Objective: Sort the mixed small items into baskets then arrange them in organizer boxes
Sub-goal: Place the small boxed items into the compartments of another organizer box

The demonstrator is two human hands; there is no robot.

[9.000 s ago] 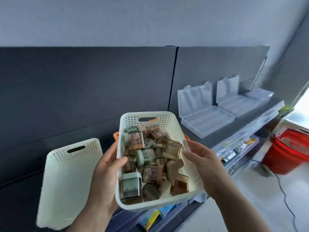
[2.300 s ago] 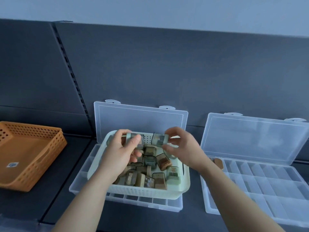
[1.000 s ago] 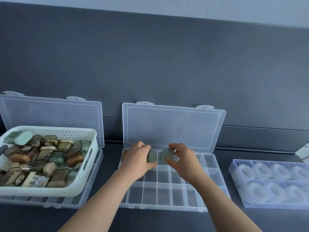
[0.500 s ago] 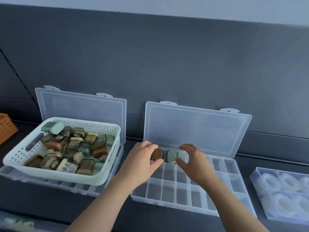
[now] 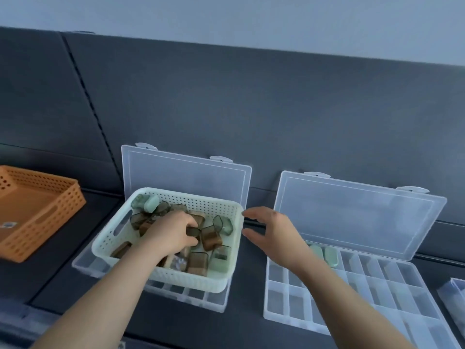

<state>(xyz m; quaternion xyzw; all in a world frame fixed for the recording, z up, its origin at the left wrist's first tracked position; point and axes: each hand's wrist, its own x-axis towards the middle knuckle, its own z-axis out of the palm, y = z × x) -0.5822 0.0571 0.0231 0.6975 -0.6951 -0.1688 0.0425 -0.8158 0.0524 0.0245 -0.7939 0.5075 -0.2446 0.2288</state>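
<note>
Far left of frame: orange basket [image 5: 37, 215], nothing visible inside, not in play.

Centre left: white basket [image 5: 181, 279] sits on top of an open organizer box [image 5: 191, 295], blocking most of its compartments. The basket holds the small items [image 5: 198, 263], brown, dark and pale green cases in a loose pile.

Left hand [image 5: 173, 233] is down in the basket, thumb and fingers curled on one dark case [image 5: 192, 232]. We read this as the pick step for the arranging stage.

Right hand [image 5: 274, 233] hovers between the basket's right rim and the second organizer box [image 5: 392, 283], fingers spread, holding nothing.

Centre right: that second box is open, lid [image 5: 352, 210] propped against the back panel. Two pale green cases [image 5: 324, 253] sit in its back row, most other cells bare; some are hidden behind the right arm.

Next move, our call: lift the dark case clear of the pile, carry it right, drop it in a free cell. The right hand could grab a second case in parallel.
</note>
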